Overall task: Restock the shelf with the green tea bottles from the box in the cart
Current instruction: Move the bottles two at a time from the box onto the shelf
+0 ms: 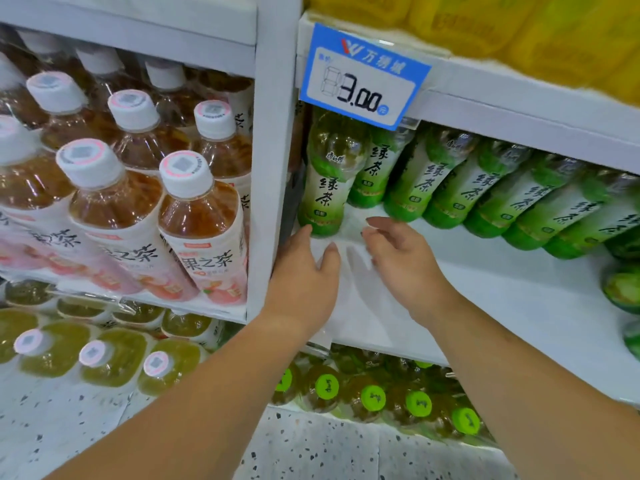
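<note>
Before you, green tea bottles [446, 181] stand upright in a row along the back of the white shelf [485, 289], green-and-white labels facing out; the leftmost bottle [329, 178] stands slightly forward, beside the shelf's left upright.

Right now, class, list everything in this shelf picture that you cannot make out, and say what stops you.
Box and cart: outside the head view.
Caps of the green tea bottles: head view, hidden behind the upper shelf edge and the price tag.
Rightmost bottles: head view, cut off by the right edge.
Whether the left hand touches the nearest bottle: head view, gap too fine to tell.
</note>
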The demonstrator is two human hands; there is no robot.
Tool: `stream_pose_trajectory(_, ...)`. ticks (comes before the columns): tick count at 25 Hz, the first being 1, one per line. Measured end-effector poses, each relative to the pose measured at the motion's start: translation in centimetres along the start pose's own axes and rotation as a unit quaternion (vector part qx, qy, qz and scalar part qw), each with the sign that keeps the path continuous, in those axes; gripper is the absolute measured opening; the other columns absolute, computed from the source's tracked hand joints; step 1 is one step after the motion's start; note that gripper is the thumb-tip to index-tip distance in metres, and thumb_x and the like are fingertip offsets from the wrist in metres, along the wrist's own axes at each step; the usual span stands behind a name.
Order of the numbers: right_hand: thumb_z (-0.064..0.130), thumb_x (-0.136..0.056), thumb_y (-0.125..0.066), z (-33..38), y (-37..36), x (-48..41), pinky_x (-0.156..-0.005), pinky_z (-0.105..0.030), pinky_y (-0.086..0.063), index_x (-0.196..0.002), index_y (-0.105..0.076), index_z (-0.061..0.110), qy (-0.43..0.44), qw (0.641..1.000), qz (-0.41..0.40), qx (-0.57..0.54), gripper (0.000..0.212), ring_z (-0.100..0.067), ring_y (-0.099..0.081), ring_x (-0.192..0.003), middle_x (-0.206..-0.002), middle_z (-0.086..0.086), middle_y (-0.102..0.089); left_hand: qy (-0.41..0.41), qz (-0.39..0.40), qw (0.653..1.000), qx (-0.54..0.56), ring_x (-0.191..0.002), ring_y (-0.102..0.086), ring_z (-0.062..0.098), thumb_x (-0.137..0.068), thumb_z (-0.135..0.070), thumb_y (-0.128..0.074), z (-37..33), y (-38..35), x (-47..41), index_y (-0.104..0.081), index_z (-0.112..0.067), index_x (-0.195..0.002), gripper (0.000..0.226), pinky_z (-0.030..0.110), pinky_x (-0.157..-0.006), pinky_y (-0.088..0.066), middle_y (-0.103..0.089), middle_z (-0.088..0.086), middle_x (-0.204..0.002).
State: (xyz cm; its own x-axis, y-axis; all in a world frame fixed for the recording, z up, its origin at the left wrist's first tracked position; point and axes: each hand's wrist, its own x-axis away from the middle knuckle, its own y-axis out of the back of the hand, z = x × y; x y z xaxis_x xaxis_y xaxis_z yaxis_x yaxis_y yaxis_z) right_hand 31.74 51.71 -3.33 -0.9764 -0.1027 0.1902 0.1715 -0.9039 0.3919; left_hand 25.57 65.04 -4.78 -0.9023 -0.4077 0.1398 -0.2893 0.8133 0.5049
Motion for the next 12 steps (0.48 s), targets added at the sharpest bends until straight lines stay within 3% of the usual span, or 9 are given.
stream_pose_trajectory(3,0.034,-0.098,-0.056,-0.6,1.2,2.4,-0.105,-0.044,-0.048,-0.133,-0.059,0.026,-0.050,0.999,-0.006,0.003,0.036,-0.019,-0.063,-0.112,-0.124,0.001,-0.065,0.025,0.035,0.998,0.051,-0.139,-0.043,0.015,-0.100,-0.043,-0.051,-1.2,1.2,1.8,-0.044,-0.022,-0.148,0.054,0.030,-0.116,-0.031,-0.047,-0.003,-0.151)
stream_pose_trajectory(6,0.037,-0.100,-0.053,-0.2,2.0,6.2,-0.105,-0.039,-0.047,-0.136,-0.055,0.028,-0.083,0.996,-0.005,0.011,0.037,-0.019,-0.061,-0.114,-0.128,0.001,-0.063,0.058,0.080,0.990,0.100,-0.117,-0.054,0.009,-0.100,-0.038,-0.053,-2.5,3.2,4.5,-0.053,-0.021,-0.140,0.043,0.019,-0.097,-0.039,-0.057,-0.007,-0.132)
stream_pose_trajectory(8,0.038,-0.101,-0.050,0.6,2.7,9.5,-0.096,-0.030,-0.047,-0.138,-0.053,0.027,-0.103,0.994,-0.003,0.026,0.039,-0.016,-0.061,-0.111,-0.129,0.003,-0.060,0.066,0.114,0.987,0.091,-0.111,-0.052,0.005,-0.101,-0.037,-0.052,-3.3,5.3,6.8,-0.055,-0.021,-0.138,0.040,0.006,-0.080,-0.036,-0.057,-0.010,-0.124)
stream_pose_trajectory(10,0.038,-0.103,-0.047,2.0,3.5,12.9,-0.084,-0.022,-0.044,-0.142,-0.050,0.027,-0.121,0.992,0.020,0.039,0.040,-0.005,-0.058,-0.098,-0.126,0.007,-0.054,0.068,0.141,0.985,0.075,-0.112,-0.052,0.004,-0.102,-0.038,-0.051,-4.1,7.5,9.1,-0.056,-0.020,-0.137,0.040,0.003,-0.075,-0.033,-0.058,-0.010,-0.124)
stream_pose_trajectory(12,0.037,-0.105,-0.045,3.2,4.5,16.5,-0.086,-0.022,-0.040,-0.145,-0.047,0.025,-0.142,0.988,0.037,0.055,0.042,-0.006,-0.055,-0.101,-0.124,0.008,-0.050,0.070,0.154,0.984,0.057,-0.107,-0.056,0.000,-0.102,-0.037,-0.051,-4.7,9.7,11.6,-0.058,-0.020,-0.136,0.039,0.000,-0.070,-0.036,-0.058,-0.011,-0.122)
